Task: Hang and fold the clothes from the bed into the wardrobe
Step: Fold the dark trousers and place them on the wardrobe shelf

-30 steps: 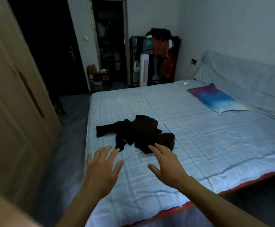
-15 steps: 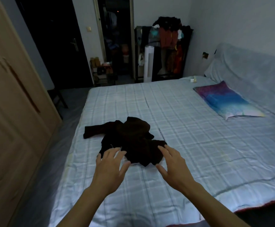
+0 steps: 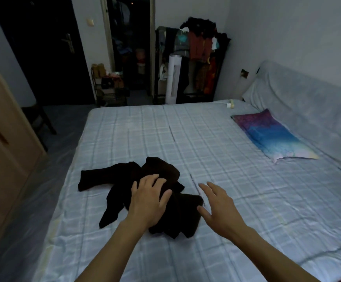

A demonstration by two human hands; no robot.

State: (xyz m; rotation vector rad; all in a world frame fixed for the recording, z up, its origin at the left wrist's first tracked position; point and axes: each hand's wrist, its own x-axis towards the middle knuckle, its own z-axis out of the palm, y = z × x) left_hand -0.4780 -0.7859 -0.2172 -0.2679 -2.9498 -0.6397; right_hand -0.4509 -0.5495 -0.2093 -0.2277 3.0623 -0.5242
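Black garment (image 3: 112,178): soft, light, I'd grab mid-bunch. Left hand (image 3: 148,200) flat on it, right hand (image 3: 219,208) spread at 3 o'clock.

The left hand (image 3: 148,202) and right hand (image 3: 220,208) are recorded as bare; the left forearm (image 3: 112,247) and right forearm (image 3: 267,249) are seen uncovered.

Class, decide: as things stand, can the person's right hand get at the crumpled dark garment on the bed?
Probably yes. The open right hand is just beside the crumpled dark garment, only bare checked bedsheet between; the left hand covers its middle, not that edge.
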